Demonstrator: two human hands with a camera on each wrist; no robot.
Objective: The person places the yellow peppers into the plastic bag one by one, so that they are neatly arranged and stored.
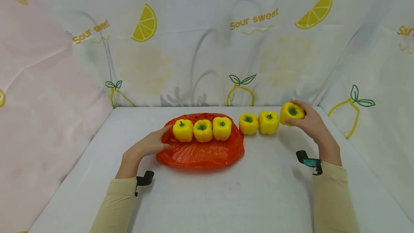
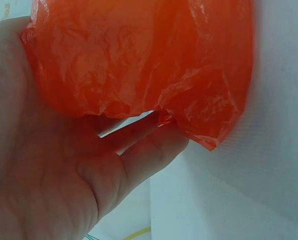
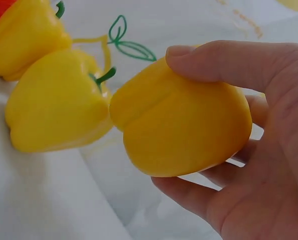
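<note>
A yellow bell pepper (image 1: 292,112) is held in my right hand (image 1: 312,121) at the back right, thumb across it and fingers round the far side. In the right wrist view this pepper (image 3: 184,125) appears tilted. Two more yellow peppers, one nearer (image 1: 268,122) and one farther left (image 1: 248,123), stand beside it. Three yellow peppers (image 1: 202,131) sit in a row at the red plastic bag (image 1: 200,155). My left hand (image 1: 147,146) grips the bag's left edge, with some fingers hidden behind the plastic (image 2: 138,60).
The white table (image 1: 226,197) ends at the back against a printed cloth (image 1: 194,46). More cloth hangs along both sides. Small black cameras (image 1: 145,178) are strapped at both wrists.
</note>
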